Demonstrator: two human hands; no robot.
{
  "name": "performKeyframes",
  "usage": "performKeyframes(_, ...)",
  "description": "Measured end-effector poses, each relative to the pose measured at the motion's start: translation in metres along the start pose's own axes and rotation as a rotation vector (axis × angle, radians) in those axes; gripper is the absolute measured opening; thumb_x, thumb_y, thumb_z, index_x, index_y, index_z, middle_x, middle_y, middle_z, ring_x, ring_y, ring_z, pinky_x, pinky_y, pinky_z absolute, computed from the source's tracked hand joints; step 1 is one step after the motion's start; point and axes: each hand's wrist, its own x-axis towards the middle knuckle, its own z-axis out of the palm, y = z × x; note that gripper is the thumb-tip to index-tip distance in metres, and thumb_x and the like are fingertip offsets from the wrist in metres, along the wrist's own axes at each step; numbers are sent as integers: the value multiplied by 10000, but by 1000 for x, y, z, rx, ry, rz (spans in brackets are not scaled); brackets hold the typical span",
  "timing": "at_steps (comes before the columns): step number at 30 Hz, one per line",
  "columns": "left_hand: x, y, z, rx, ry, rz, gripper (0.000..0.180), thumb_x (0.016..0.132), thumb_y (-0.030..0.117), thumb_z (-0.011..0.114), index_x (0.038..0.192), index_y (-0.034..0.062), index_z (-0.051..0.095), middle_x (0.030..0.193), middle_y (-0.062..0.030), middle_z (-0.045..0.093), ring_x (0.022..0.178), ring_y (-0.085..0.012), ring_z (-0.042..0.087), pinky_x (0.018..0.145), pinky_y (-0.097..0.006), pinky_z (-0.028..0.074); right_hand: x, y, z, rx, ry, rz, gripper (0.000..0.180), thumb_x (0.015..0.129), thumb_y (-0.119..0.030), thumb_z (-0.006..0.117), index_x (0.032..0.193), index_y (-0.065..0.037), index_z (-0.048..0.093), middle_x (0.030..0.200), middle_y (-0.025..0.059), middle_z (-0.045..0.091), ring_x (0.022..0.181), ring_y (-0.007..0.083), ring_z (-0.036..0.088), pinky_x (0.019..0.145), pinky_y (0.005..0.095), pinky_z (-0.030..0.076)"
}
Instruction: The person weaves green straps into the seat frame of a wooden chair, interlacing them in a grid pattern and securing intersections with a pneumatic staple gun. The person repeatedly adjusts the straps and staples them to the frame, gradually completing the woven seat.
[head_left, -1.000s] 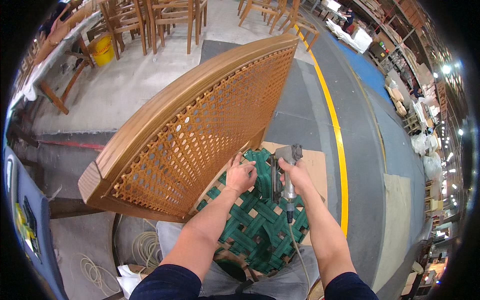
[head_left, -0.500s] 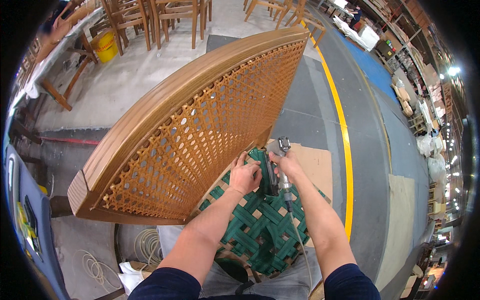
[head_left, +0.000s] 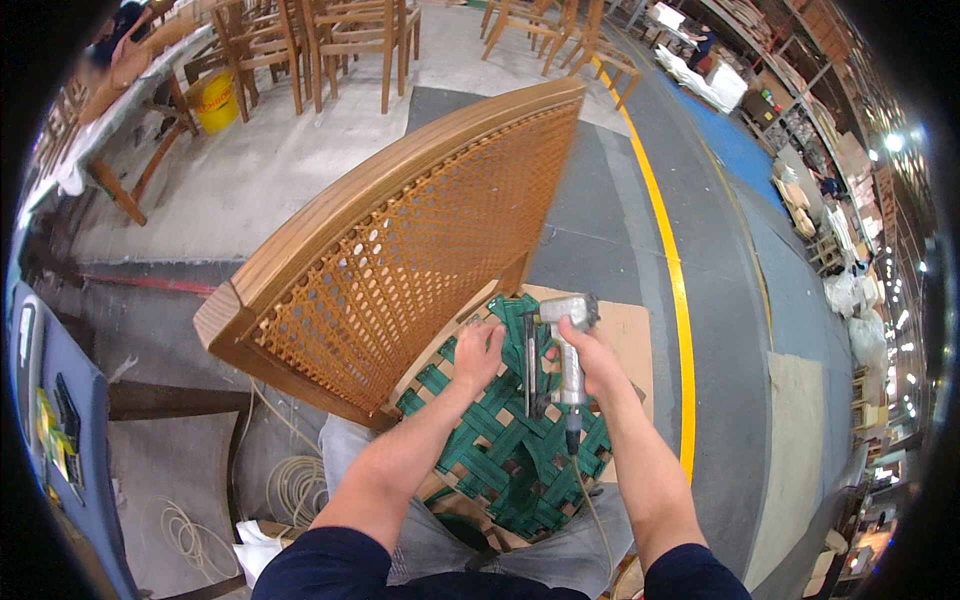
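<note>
My right hand point(head_left: 590, 360) is wrapped round the grip of a pneumatic staple gun point(head_left: 570, 345), silver with a dark magazine and an air hose at its lower end. The gun is over a chair seat of woven green webbing point(head_left: 520, 440). Left of the gun, my left hand point(head_left: 480, 355) is low over the webbing near the foot of the backrest, its fingers loosely bent and a little apart; I see nothing held in it. The wooden chair backrest point(head_left: 400, 190), filled with woven cane, rises beyond my left hand.
Beige cardboard point(head_left: 630, 345) lies under the seat. Coiled pale hose point(head_left: 297, 487) rests on the floor at left, beside a blue-grey surface point(head_left: 85, 400) with small items. Several wooden chairs point(head_left: 350, 50) and a yellow bucket point(head_left: 215, 100) stand farther off. A yellow line point(head_left: 672, 270) crosses the floor.
The staple gun has moved slightly right and turned, apart from my left hand. My left hand has drawn back from the webbing beside the gun. The backrest appears shifted and tilted in view.
</note>
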Motion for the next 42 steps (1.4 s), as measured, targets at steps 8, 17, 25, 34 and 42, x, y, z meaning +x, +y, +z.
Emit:
performKeyframes(8,-190,150,-38,-1324,-760,-691,450,1140,354,529,1385,-13,618,1286,-136,722,1178,-226,698,1099,-409,528,-146,82,-60,626,-331,-146,828,976,-772,530,1409,-69,586,1181,132,699,916,296,707,595,425,570)
performKeyframes(17,-289,201,-85,-1201,-795,-469,729,1033,-3,617,1678,32,278,1612,-120,495,1413,-191,541,1219,-340,389,-183,108,-16,1160,-646,-366,835,977,-761,571,1368,-24,618,1141,89,631,896,224,603,748,381,517)
performKeyframes(25,-319,120,-191,-505,-459,-350,441,1092,183,616,1512,58,579,1240,-65,781,1134,-123,667,1052,-328,525,-189,136,-95,805,-324,-492,661,1079,-622,477,1497,-115,548,1220,83,708,936,239,693,776,433,602)
performKeyframes(34,-393,54,-512,632,1119,-338,197,1003,186,662,1062,29,766,880,-121,786,810,-200,761,753,-381,584,-162,113,-78,758,-586,-467,706,1081,-557,536,1599,-95,406,1423,106,548,1197,257,584,885,425,560)
performKeyframes(42,-334,60,-663,970,1118,-930,360,956,292,711,1220,48,725,1203,-191,725,1213,-372,687,974,-494,572,-154,85,-54,677,-367,-457,656,1082,-569,531,1538,-103,459,1241,80,575,998,223,576,755,384,525)
